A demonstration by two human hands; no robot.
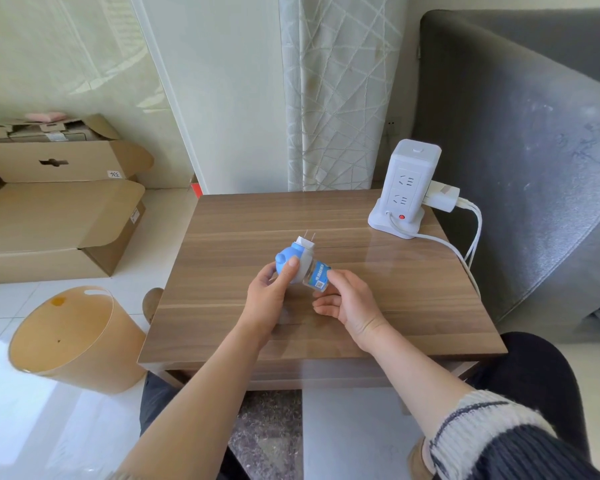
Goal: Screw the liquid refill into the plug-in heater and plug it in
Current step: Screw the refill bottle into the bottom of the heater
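Observation:
The blue-and-white plug-in heater point(293, 258) is held above the middle of the wooden table point(413, 306), its two metal prongs pointing up and away from me. My left hand point(269, 297) grips its blue body, thumb on the front. The clear liquid refill bottle point(317, 277) with a blue label sticks out of the heater's underside toward the right. My right hand point(347, 299) pinches the bottle's end with thumb and fingertips. A white tower power strip point(407, 188) stands at the table's far right corner, with free sockets facing me.
A white adapter point(442, 195) is plugged into the strip's right side, and white cables point(465, 244) trail off the table's right edge. A grey sofa point(520, 168) is on the right. A tan bin point(73, 337) and cardboard boxes point(56, 216) sit on the floor to the left.

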